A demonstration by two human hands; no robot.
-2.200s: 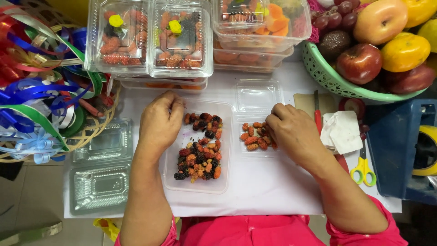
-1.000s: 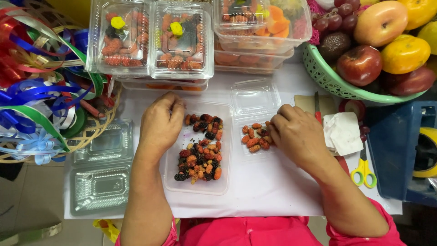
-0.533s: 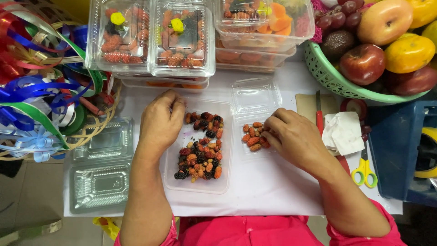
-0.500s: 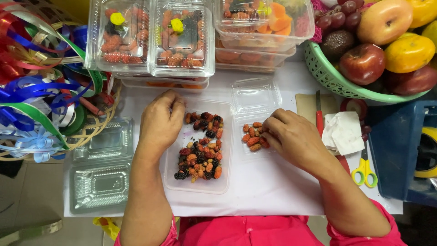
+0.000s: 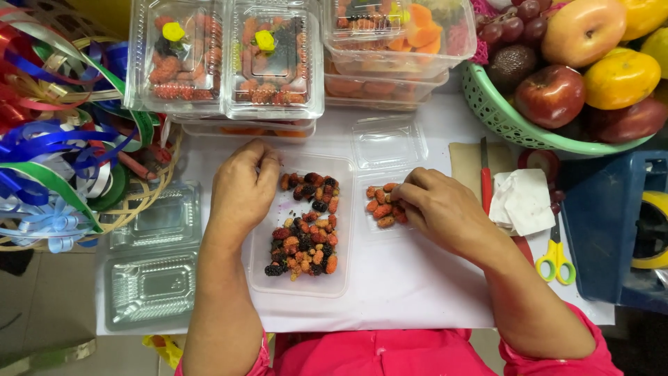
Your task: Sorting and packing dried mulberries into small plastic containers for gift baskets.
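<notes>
A white table (image 5: 431, 292) fills the middle of the frame, with the person's two arms coming up from the bottom edge. Along the top stand stacked clear boxes (image 5: 268, 59) already packed with berries, a green basket of fruit (image 5: 501, 115) fills the upper right, and a tangle of ribbons (image 5: 49, 125) lies at the left edge with empty clear boxes (image 5: 149, 289) below it.

In the centre lies a shallow clear tray (image 5: 303, 282), its long axis running from the bottom of the frame toward the top. It holds a loose heap of mixed berries (image 5: 306, 233), red, orange and black, spread along that same axis. Just right of the tray, nearly touching it, sits a small open clear box (image 5: 390, 143) with its lid hinged back toward the top. A small cluster of orange-red berries (image 5: 381, 205) lies in its lower half.

The left hand (image 5: 240, 191) rests at the upper left corner of the tray, fingers curled loosely down at the rim; whether it pinches a berry cannot be told. The right hand (image 5: 438, 209) lies at the right side of the small box, its fingertips bunched on the cluster, touching the berries. The heap lies between the two hands; the left hand is nearer to it and the right hand nearer to the box. Right of that hand lie a folded tissue (image 5: 522, 202), a red-handled knife (image 5: 486, 182) and yellow scissors (image 5: 557, 257).
</notes>
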